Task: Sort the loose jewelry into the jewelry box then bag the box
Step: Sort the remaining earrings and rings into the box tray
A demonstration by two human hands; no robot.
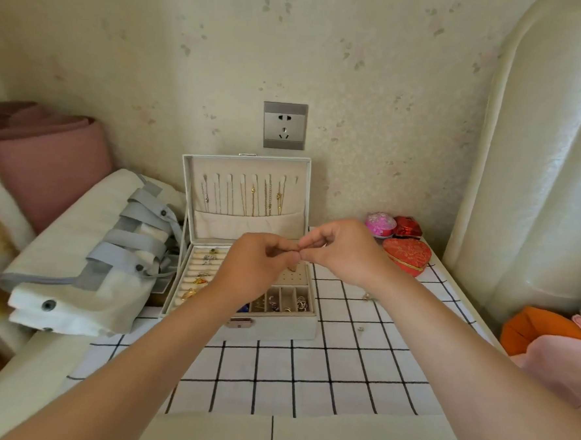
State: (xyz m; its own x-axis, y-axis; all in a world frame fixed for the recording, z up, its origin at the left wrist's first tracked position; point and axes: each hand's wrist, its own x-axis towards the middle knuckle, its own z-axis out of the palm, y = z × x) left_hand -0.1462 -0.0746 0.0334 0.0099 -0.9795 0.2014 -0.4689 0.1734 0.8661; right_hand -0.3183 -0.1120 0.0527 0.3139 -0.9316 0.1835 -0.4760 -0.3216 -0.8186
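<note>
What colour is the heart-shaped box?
The heart-shaped box is red with a gold rim, seen best in the head view.

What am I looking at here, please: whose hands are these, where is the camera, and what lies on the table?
There is no machine here: a person works bare-handed, and the single camera sits on their head, looking forward and down. The left hand and right hand meet fingertip to fingertip above the open jewelry box; they seem to pinch something too small to make out. The box's raised lid holds hanging chains, and rings sit in rows on its left side. The box stands on a checked cloth, where tiny loose pieces lie to its right. Left of the box is a white and grey bag; at the back right, a red heart-shaped box.
</note>
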